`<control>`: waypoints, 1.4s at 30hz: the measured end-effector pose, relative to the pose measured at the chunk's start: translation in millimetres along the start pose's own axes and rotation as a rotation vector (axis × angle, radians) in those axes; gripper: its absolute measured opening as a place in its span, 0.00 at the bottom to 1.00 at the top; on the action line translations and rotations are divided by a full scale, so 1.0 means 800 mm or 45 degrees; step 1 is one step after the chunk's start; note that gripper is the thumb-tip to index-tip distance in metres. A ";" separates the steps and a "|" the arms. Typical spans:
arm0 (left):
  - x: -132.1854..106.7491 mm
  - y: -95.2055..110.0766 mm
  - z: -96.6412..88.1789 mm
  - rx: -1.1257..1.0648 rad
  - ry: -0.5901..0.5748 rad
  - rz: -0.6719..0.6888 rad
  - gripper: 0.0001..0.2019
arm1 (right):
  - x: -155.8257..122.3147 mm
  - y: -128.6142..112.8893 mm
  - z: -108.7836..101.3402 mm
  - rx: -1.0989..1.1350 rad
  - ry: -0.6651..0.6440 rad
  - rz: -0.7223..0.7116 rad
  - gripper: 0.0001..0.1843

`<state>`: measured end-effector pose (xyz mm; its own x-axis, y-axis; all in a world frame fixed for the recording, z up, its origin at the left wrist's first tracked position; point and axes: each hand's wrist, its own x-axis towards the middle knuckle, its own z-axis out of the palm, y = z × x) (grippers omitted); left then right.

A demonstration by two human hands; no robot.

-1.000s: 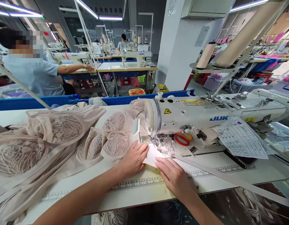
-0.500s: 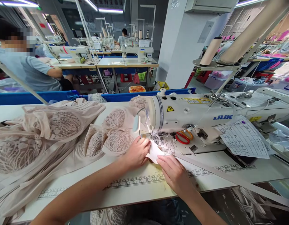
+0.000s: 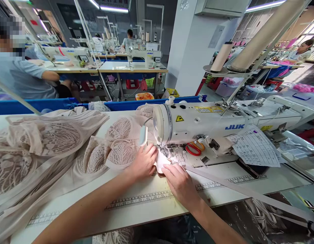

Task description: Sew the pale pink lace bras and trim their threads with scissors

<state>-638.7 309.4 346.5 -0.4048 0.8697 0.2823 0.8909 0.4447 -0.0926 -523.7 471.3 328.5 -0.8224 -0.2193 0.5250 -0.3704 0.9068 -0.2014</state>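
A pale piece of fabric (image 3: 162, 163) lies under the lit needle area of the sewing machine (image 3: 187, 122). My left hand (image 3: 144, 161) is at its left edge, fingers together and pressed on the cloth close to the presser foot. With thumb and fingers, my right hand (image 3: 179, 179) pinches the near right edge of the same fabric. Beige lace bra cups (image 3: 122, 152) lie just left of my left hand. A narrow pale strip (image 3: 223, 183) runs from beside the needle area to the lower right. The needle tip is too small to make out.
Piled beige lace garments (image 3: 52, 135) cover the table's left side. Red-handled scissors (image 3: 194, 148) lie under the machine arm. A written paper sheet (image 3: 256, 147) hangs at its right. A printed ruler (image 3: 139, 200) runs along the front. A co-worker (image 3: 22, 74) sits at far left.
The whole view has shifted slightly, so things appear further left. The fabric between my hands has turned a little, and my right hand has drawn closer to my left.
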 end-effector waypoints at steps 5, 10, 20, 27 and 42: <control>-0.017 0.041 -0.014 -0.069 -0.060 0.080 0.12 | 0.000 0.001 0.006 0.018 0.060 -0.041 0.14; -0.024 0.036 0.011 -0.187 -0.089 0.169 0.12 | -0.007 0.004 -0.002 0.003 0.055 -0.020 0.13; -0.016 -0.009 0.023 -0.248 0.177 0.301 0.11 | 0.001 0.006 -0.002 -0.268 -0.050 -0.148 0.18; -0.007 -0.028 0.027 -0.338 0.188 0.266 0.11 | 0.015 0.003 0.008 -0.351 -0.045 -0.093 0.15; -0.002 -0.048 0.029 -0.425 0.145 0.226 0.14 | 0.015 0.012 0.006 -0.196 -0.081 -0.113 0.21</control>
<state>-677.1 296.3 327.2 -0.2294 0.8891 0.3960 0.9706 0.1787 0.1610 -539.5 475.9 328.7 -0.8170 -0.3186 0.4806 -0.3762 0.9262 -0.0254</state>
